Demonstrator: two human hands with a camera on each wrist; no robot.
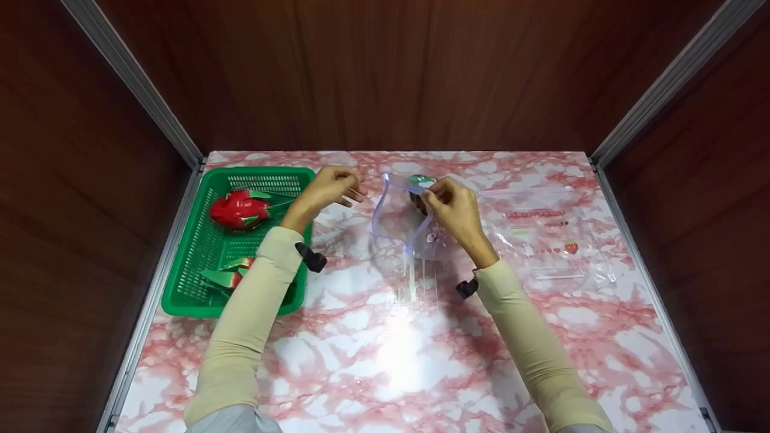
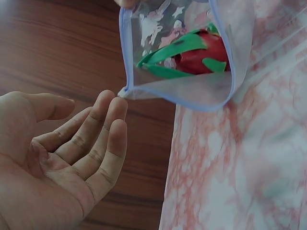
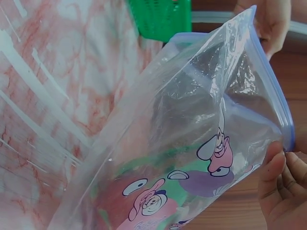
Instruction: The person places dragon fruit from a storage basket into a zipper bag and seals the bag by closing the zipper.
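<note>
My right hand (image 1: pixel 455 210) pinches the purple-edged rim of a clear zip bag (image 2: pixel 204 106) between thumb and fingers. The bag's mouth gapes toward the left. Inside it lies a red toy dragon fruit (image 2: pixel 204 57) with green leaves, seen through the printed plastic in the right wrist view. My left hand (image 1: pixel 331 187) is to the left of the bag, its fingers loosely bent with nothing in them. In the left wrist view its fingertips (image 2: pixel 117 108) are right by the slider corner of the bag; whether they touch it I cannot tell.
A green basket (image 1: pixel 183 311) stands at the left with a red dragon fruit (image 1: pixel 237 209) and another red-and-green piece (image 1: pixel 231 275), partly covered by my left arm. Another clear printed bag (image 1: pixel 541 240) lies flat at the right. Brown panels (image 1: pixel 385 72) enclose the marbled table.
</note>
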